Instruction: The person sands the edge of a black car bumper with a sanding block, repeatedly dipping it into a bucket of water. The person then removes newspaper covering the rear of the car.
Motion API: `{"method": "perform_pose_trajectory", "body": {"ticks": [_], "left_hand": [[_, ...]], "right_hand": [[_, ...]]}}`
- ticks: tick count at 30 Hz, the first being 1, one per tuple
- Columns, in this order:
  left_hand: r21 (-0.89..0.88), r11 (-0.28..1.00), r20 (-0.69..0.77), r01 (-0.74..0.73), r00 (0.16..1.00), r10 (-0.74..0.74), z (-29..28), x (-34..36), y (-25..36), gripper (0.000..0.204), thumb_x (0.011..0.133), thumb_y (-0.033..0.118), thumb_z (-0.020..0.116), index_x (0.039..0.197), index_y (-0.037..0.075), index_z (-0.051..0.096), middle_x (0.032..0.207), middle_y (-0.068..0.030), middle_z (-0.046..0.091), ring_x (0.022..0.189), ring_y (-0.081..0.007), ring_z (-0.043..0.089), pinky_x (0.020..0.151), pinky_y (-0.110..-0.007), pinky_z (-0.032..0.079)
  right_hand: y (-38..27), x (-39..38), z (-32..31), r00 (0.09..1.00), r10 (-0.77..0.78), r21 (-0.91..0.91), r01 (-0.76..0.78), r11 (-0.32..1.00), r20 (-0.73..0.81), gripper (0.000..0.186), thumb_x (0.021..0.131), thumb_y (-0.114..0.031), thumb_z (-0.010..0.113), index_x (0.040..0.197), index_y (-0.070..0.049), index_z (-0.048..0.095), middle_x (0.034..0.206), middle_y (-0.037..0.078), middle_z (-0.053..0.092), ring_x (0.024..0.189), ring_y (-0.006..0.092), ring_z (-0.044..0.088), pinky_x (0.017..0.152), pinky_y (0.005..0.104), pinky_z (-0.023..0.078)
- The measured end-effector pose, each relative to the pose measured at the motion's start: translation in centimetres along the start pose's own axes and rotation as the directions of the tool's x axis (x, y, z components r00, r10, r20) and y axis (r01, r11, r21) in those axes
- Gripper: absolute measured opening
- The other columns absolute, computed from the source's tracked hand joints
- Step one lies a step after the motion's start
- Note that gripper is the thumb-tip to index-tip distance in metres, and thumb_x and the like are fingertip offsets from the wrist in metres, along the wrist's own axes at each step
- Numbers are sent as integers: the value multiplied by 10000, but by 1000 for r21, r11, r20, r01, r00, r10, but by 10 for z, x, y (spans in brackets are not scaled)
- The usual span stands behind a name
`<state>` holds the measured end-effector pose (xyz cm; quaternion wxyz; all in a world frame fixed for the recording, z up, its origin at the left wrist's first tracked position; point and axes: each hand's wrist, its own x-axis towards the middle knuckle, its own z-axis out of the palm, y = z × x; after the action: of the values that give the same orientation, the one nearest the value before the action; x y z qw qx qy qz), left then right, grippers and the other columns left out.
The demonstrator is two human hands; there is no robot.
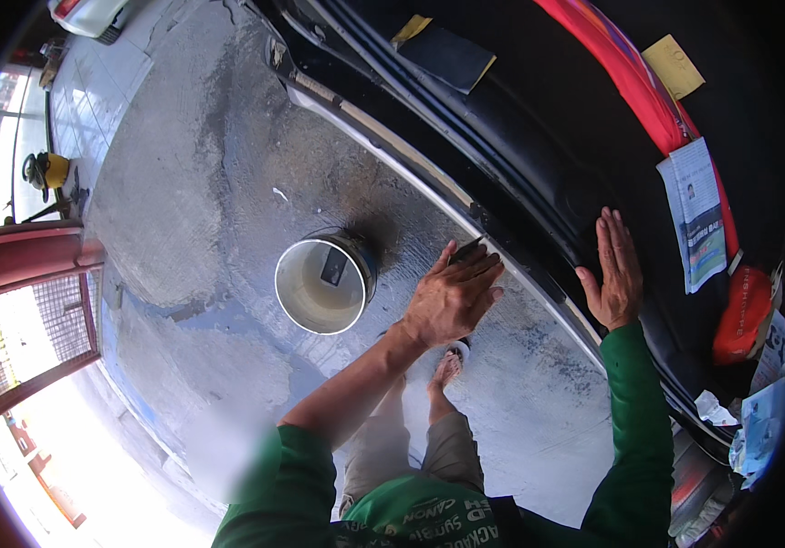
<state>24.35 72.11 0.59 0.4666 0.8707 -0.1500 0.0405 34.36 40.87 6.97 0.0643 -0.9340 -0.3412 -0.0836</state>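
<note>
My left hand is closed over a small dark pad at the pale edge strip of a vehicle's open dark compartment; its fingers partly hide the pad. To its right, my right hand lies with fingers straight on the black trim inside that edge. Below on the concrete floor stands a metal bucket with cloudy liquid and a dark rectangular piece inside, left of my left hand. A black sheet rests on the upper trim.
In the compartment are a red band, folded paper, a yellow note, a red bag and crumpled wrappers. A yellow-and-black machine, a red frame and a white vehicle are at the left.
</note>
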Motion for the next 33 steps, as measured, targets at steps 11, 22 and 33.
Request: {"method": "perform_pose_trajectory", "body": {"ticks": [11,22,33], "left_hand": [[-269,265,-89,926,251,-964,79,-372,-425,234,894,134,691,1102,64,773,970,-175,772,837,-292,765,795,-412,598],[-310,18,121,951,59,-991,112,-344,-534,318,948,229,581,1110,0,730,1013,-208,742,962,-378,733,843,-514,588],[-950,221,217,220,975,-40,11,-38,-93,324,1004,244,633,1065,-62,719,1062,-259,729,1004,-423,738,732,-467,658]], "right_hand": [[9,-14,29,999,15,-33,-13,999,42,870,1077,-632,281,1630,39,270,1670,236,341,1558,389,315,1274,482,234],[27,-32,18,992,89,-164,-103,981,-92,850,1089,-620,277,1623,41,293,1655,244,368,1547,363,344,1273,436,231],[-74,-92,53,977,-124,-126,147,981,174,775,1018,-386,628,1631,-35,311,1707,212,267,1584,407,247,1267,568,232]]}}
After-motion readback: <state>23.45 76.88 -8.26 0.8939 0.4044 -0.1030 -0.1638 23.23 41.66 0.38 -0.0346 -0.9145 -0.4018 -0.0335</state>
